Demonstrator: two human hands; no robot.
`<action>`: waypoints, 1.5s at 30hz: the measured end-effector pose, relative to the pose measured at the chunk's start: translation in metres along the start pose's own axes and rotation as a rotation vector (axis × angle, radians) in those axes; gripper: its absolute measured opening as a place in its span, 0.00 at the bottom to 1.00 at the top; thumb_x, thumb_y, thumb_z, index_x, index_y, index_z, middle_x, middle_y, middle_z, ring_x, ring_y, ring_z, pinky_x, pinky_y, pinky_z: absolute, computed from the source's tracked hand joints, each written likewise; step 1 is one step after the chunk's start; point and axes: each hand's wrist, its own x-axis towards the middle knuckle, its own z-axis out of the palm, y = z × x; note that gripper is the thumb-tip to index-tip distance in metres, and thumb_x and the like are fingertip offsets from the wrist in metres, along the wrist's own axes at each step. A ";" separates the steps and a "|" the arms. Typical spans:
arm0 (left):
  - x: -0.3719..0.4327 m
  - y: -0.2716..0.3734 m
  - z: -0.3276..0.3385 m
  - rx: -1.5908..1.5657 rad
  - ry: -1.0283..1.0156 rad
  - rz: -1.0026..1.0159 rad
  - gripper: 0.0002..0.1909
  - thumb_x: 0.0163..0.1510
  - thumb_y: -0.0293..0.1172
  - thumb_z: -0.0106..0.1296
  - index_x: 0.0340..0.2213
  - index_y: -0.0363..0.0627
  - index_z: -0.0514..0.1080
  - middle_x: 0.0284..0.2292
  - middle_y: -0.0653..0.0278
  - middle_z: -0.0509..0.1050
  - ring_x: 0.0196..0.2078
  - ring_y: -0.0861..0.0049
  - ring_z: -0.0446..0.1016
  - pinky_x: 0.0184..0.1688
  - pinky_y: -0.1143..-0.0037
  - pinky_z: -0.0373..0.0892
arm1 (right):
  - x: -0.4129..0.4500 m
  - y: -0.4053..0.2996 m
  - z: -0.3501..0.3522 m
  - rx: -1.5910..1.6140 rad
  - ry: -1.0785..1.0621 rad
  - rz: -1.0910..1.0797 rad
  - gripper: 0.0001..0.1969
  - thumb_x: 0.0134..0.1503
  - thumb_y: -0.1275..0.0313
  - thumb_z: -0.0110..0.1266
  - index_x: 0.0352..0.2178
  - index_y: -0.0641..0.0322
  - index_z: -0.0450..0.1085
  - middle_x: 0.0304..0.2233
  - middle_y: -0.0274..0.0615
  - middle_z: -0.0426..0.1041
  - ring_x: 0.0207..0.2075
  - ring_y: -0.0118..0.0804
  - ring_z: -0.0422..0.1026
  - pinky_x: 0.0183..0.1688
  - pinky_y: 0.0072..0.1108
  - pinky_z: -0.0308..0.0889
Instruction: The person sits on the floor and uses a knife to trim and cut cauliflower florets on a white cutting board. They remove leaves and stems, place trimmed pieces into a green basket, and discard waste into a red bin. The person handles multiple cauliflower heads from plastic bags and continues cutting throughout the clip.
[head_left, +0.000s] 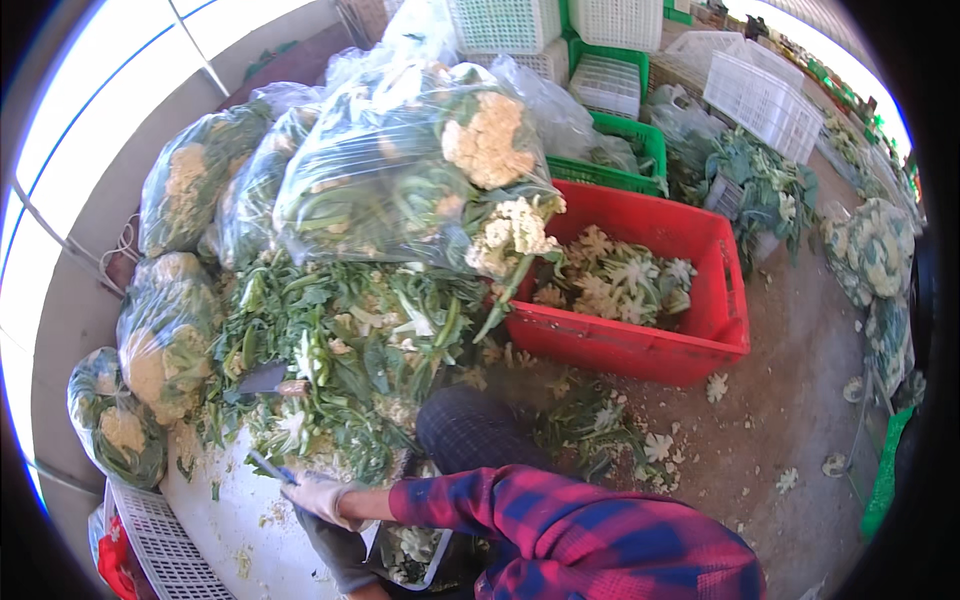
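Note:
My right hand (319, 495), in a pale glove, is closed around a knife (264, 463) whose narrow blade points up and left over the edge of the leaf pile. My left hand (334, 551), in a dark grey glove, is just below it. Its fingers are partly covered, and whether it holds anything is unclear. Both hands are above a white tabletop (217, 499) strewn with crumbs. By my lap, a white tub (442, 559) contains cauliflower pieces (412, 551). A cleaver (262, 379) with a wooden handle lies on the heap of trimmed cauliflower leaves (352, 345).
Clear plastic bags of cauliflower (360, 172) are stacked behind the leaves and along the left. A red crate (622, 352) holds trimmings, with more scraps (592, 420) on the floor. A white perforated crate (172, 547) is at lower left; green and white crates (607, 82) stand farther back.

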 end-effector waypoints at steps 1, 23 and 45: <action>0.023 -0.020 -0.020 0.024 -0.035 -0.120 0.28 0.68 0.47 0.33 0.65 0.51 0.52 0.58 0.68 0.63 0.58 0.75 0.64 0.61 0.73 0.60 | 0.015 0.020 0.002 -0.079 0.079 0.004 0.30 0.60 0.53 0.44 0.59 0.58 0.60 0.48 0.58 0.74 0.48 0.58 0.74 0.51 0.38 0.68; 0.046 0.032 0.072 1.565 0.204 0.345 0.55 0.47 0.59 0.61 0.66 0.45 0.47 0.65 0.42 0.50 0.69 0.49 0.46 0.68 0.56 0.45 | -0.105 0.085 -0.332 -1.224 0.778 -0.123 0.47 0.49 0.42 0.58 0.65 0.53 0.53 0.67 0.49 0.51 0.66 0.54 0.51 0.67 0.46 0.43; 0.035 0.048 0.047 1.432 0.250 0.484 0.35 0.55 0.44 0.55 0.59 0.39 0.62 0.60 0.40 0.62 0.63 0.45 0.60 0.64 0.60 0.58 | 0.008 0.003 -0.333 -1.338 0.105 0.151 0.42 0.53 0.47 0.54 0.67 0.42 0.51 0.70 0.45 0.44 0.70 0.54 0.44 0.66 0.54 0.41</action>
